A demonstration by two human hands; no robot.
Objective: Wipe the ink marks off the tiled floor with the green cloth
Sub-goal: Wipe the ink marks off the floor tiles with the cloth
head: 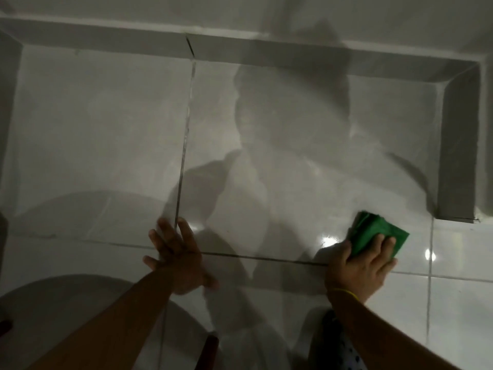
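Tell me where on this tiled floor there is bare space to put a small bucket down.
The large pale tile left of the dark grout line, bordered by the grey skirting, is bare. The tile beyond it, up to the right-hand skirting, is bare too. Near the left hand and the right hand pressing the folded green cloth it is crowded.

"Any sleeves on those arms?"

"None that show. Both forearms are bare up to the frame edge. The left hand (pixel 178 260) has no ring or band I can make out."

"And the other?"

"The right hand (pixel 365 265) has a thin yellow band (pixel 344 291) round its wrist. Below it there's dark fabric with pale dots (pixel 344 351)."
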